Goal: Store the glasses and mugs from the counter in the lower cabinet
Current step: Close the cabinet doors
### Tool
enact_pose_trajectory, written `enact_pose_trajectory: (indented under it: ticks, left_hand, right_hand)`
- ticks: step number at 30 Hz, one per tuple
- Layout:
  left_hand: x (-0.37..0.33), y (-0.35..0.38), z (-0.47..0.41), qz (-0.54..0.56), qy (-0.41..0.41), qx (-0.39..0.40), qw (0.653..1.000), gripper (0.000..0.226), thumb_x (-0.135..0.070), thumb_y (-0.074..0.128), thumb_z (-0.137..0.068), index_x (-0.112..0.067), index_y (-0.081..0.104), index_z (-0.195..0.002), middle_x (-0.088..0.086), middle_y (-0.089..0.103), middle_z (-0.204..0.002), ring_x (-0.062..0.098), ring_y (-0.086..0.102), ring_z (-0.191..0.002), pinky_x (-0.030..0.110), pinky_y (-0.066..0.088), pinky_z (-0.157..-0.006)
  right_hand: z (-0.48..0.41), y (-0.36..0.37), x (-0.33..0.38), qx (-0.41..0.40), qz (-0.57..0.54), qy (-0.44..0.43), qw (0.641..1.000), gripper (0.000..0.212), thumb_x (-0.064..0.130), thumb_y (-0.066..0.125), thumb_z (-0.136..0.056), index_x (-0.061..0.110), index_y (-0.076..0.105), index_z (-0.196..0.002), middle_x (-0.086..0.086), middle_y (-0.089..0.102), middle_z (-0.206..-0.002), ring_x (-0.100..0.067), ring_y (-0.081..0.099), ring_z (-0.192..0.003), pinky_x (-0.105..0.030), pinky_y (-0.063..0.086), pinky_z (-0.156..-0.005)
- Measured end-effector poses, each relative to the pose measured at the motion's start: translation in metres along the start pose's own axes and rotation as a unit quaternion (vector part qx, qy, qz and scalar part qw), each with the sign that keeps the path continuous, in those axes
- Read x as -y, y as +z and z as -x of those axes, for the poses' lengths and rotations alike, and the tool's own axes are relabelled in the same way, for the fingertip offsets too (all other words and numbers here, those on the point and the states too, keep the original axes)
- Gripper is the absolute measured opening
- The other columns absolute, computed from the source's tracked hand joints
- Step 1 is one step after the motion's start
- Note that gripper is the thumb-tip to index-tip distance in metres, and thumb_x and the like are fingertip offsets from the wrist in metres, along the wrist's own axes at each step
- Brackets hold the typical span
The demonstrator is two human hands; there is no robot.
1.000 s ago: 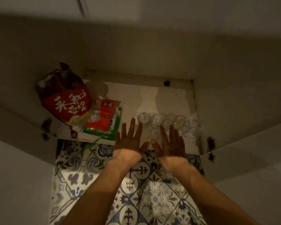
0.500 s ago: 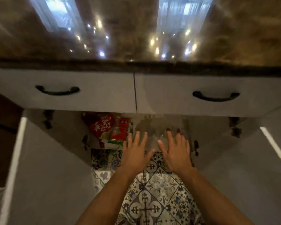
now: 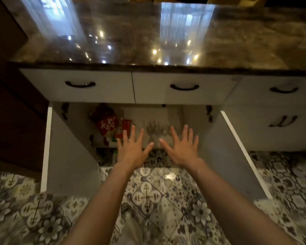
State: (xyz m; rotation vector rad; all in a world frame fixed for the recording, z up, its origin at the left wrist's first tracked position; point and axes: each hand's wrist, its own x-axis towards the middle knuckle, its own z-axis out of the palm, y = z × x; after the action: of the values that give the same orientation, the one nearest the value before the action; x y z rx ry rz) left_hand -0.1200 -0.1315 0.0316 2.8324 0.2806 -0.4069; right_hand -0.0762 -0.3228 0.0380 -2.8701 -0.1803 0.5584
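The lower cabinet [image 3: 193, 119] stands open under the dark glossy counter [image 3: 148, 36]. A row of clear glasses [image 3: 156, 129] sits blurred on the cabinet floor, just beyond my fingertips. My left hand [image 3: 132, 150] and my right hand [image 3: 181, 149] are stretched out side by side in front of the cabinet opening, palms down, fingers spread, holding nothing. No glass or mug shows on the visible stretch of counter.
Both cabinet doors, left [image 3: 64, 156] and right [image 3: 237, 152], swing out wide on either side of my arms. A red snack bag [image 3: 107, 121] and a red-green packet [image 3: 126, 124] lie in the cabinet's left part. Drawers [image 3: 184, 87] with black handles run above. Patterned tile floor [image 3: 148, 195] lies below.
The view has risen and pulled back from inside the cabinet to above the counter. Both hands have drawn back from the glasses and spread a little further apart, still open.
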Motion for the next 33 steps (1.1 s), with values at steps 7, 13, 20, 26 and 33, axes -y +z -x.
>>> enact_pose_trajectory:
  ticks: [7, 13, 20, 26, 33]
  left_hand:
    - [0.018, 0.012, 0.101, -0.049, -0.032, 0.037, 0.998, 0.081, -0.079, 0.012, -0.091, -0.037, 0.002, -0.16, -0.001, -0.015, -0.168, 0.034, -0.012, -0.154, 0.059, 0.002, -0.123]
    - [0.082, 0.019, 0.141, -0.084, -0.089, 0.026, 0.992, 0.086, -0.081, 0.01, -0.087, -0.035, 0.004, -0.16, 0.001, -0.011, -0.169, 0.035, -0.009, -0.155, 0.061, 0.003, -0.122]
    - [0.17, 0.037, 0.142, -0.122, -0.173, 0.048, 0.976, 0.086, -0.081, 0.014, -0.088, -0.034, 0.006, -0.16, 0.003, -0.011, -0.169, 0.041, -0.005, -0.154, 0.063, 0.005, -0.12]
    - [0.2, 0.06, 0.139, -0.112, -0.213, 0.076, 0.968, 0.085, -0.08, 0.017, -0.089, -0.036, 0.005, -0.16, 0.005, -0.011, -0.169, 0.045, -0.005, -0.152, 0.066, 0.001, -0.119]
    - [0.213, 0.078, 0.133, -0.103, -0.221, 0.057, 0.968, 0.087, -0.081, 0.016, -0.088, -0.033, 0.005, -0.16, 0.005, -0.013, -0.169, 0.045, -0.009, -0.152, 0.065, 0.001, -0.119]
  right_hand:
    - [0.075, -0.011, -0.075, 0.005, 0.022, 0.029, 0.999, 0.097, 0.092, 0.004, -0.08, 0.038, -0.006, -0.16, -0.019, -0.025, -0.165, -0.038, -0.023, -0.152, -0.059, -0.015, -0.12]
    - [0.107, -0.004, -0.151, 0.001, 0.059, 0.107, 0.992, 0.104, 0.095, -0.001, -0.075, 0.038, -0.004, -0.161, -0.019, -0.021, -0.166, -0.039, -0.018, -0.154, -0.063, -0.01, -0.121]
    - [0.125, 0.032, -0.208, 0.031, 0.1, 0.159, 0.982, 0.105, 0.093, 0.001, -0.076, 0.033, 0.003, -0.162, -0.016, -0.011, -0.169, -0.038, -0.009, -0.155, -0.061, -0.001, -0.122]
    - [0.132, 0.06, -0.231, 0.047, 0.088, 0.195, 0.976, 0.103, 0.092, 0.006, -0.077, 0.032, 0.008, -0.161, -0.015, -0.008, -0.169, -0.046, -0.005, -0.153, -0.061, 0.002, -0.123]
    - [0.132, 0.068, -0.247, -0.003, 0.115, 0.18, 0.977, 0.1, 0.091, 0.011, -0.079, 0.03, 0.017, -0.159, -0.016, -0.003, -0.169, -0.049, 0.006, -0.151, -0.059, 0.009, -0.122]
